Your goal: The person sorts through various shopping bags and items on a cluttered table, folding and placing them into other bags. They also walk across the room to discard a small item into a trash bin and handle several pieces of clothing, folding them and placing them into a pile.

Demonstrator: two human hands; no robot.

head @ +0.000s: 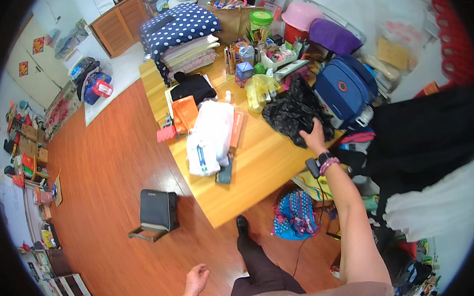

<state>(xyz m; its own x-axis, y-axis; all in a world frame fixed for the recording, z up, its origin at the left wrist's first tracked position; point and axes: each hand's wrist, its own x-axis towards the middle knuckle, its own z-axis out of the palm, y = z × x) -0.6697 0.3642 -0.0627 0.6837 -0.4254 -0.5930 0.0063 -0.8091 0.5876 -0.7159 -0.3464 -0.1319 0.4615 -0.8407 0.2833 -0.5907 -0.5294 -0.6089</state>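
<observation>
At the table's right side my right hand (314, 138) lies against a crumpled black plastic bag (283, 111), thumb and forefinger spread apart. Whether its other fingers grip the film cannot be made out. A dark watch and pink beaded bracelets circle that wrist. My left hand (196, 280) hangs low over the floor, fingers loosely bent, holding nothing. Right behind the black bag stands a blue school backpack (342, 88). A knotted yellow plastic bag (260, 91) sits to its left. White plastic bags (212, 133) lie farther left on the wooden table (258, 173), over an orange-red box (236, 130).
A black power adapter (313, 168) hangs by the table edge near my right forearm, its cord trailing down. Below is a blue dotted backpack (295, 215). A small dark-padded chair (158, 210) stands on the wooden floor. Folded bedding (190, 54) is stacked at the table's far end.
</observation>
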